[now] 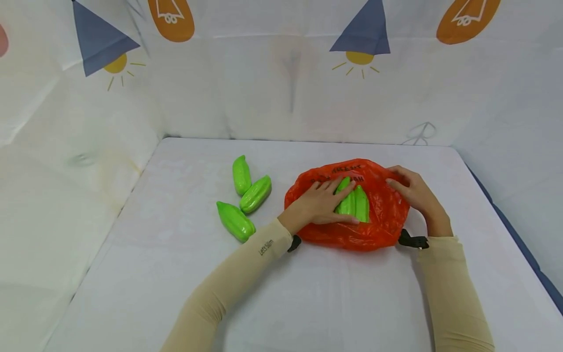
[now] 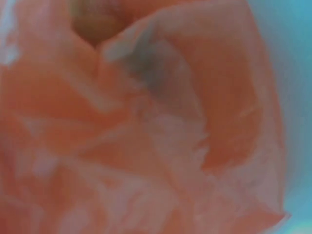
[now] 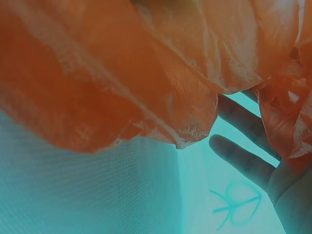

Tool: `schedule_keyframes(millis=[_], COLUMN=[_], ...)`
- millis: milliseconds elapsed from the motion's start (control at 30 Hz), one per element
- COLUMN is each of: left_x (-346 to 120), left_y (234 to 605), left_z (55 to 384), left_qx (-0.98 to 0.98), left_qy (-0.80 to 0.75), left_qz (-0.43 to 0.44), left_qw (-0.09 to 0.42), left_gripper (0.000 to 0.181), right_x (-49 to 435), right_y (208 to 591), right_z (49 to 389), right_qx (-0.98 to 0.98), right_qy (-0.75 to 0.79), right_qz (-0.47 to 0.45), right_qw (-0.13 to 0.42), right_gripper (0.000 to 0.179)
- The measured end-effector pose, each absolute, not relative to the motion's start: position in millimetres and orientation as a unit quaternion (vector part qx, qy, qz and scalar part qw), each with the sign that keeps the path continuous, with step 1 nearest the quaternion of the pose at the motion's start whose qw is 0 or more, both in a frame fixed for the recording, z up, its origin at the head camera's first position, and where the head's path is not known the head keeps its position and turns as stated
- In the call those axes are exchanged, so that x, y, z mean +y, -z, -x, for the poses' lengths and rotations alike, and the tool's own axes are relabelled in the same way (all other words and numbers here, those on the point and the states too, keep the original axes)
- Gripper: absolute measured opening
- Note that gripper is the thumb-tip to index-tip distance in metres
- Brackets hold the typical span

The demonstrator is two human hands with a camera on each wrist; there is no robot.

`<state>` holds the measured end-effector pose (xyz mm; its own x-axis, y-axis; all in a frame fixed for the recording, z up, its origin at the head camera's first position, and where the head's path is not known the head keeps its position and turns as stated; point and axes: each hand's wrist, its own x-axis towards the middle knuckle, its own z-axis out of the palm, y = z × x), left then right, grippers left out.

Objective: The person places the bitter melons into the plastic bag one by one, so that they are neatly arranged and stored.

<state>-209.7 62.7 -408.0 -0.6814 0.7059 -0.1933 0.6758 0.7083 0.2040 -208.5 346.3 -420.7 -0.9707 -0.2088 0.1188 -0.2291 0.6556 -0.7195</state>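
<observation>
A red plastic bag (image 1: 387, 225) with dark printing lies on the table with its mouth facing up. Inside it, glossy green ridged fruits (image 1: 361, 203), like star fruits, show side by side. My left hand (image 1: 318, 203) reaches over the bag's left side, fingers spread and fairly straight, fingertips right at the green fruits. At the bag's right edge, my right hand (image 1: 413, 193) holds the rim between thumb and fingers. In the right wrist view, two fingers (image 3: 243, 161) extend beside the orange-looking plastic (image 3: 122, 87). The left wrist view is filled by blurred bag plastic (image 2: 161, 141).
Left of the bag, three more green fruits lie on the white table: one farther back (image 1: 241, 176), one in the middle (image 1: 256, 194) and one nearer (image 1: 235, 221). Behind the table hangs a pale printed cloth (image 1: 255, 88). Black wrist straps (image 1: 412, 239) sit close to the bag.
</observation>
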Motion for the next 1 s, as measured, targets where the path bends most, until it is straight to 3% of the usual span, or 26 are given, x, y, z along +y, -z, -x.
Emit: schedule_keyframes(millis=[200,533,1000], left_x=[55,42,-6], left_y=[396,384,377], left_z=[209,205,198], left_qx=[0.908,0.901,0.909], left_qy=[-0.093,-0.121,-0.152], left_qz=[-0.395,-0.404,-0.384], left_qw=[0.102,0.101,0.059], left_gripper=[0.103,0.105,0.102], right_x=[347,346,345], right_y=[422,423,421], right_z=[210,209,209], right_qx=[-0.907,-0.903,-0.901], right_qy=[-0.4,-0.41,-0.414], right_qz=[-0.129,-0.128,-0.129], right_qw=[0.017,0.015,0.008], right_gripper=[0.032,0.032,0.034])
